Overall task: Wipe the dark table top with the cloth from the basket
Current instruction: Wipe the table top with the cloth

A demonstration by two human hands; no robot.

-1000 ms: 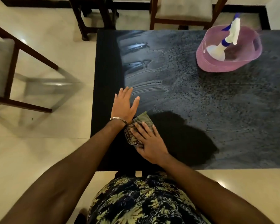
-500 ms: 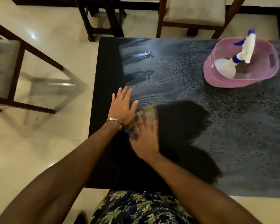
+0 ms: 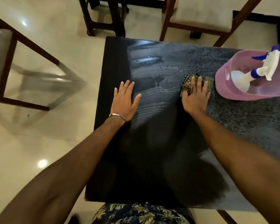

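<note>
Closest in, both forearms reach out over the dark table top (image 3: 152,151). The left hand (image 3: 125,101) lies flat on it, fingers spread, holding nothing, silver bracelet (image 3: 117,116) at the wrist. Off to its right and a bit further out, the right hand (image 3: 195,97) presses palm-down on the checked cloth (image 3: 187,84), fingers laid over it. Just right of that hand sits the pink basket (image 3: 242,94), spray bottle (image 3: 255,72) lying inside.
</note>
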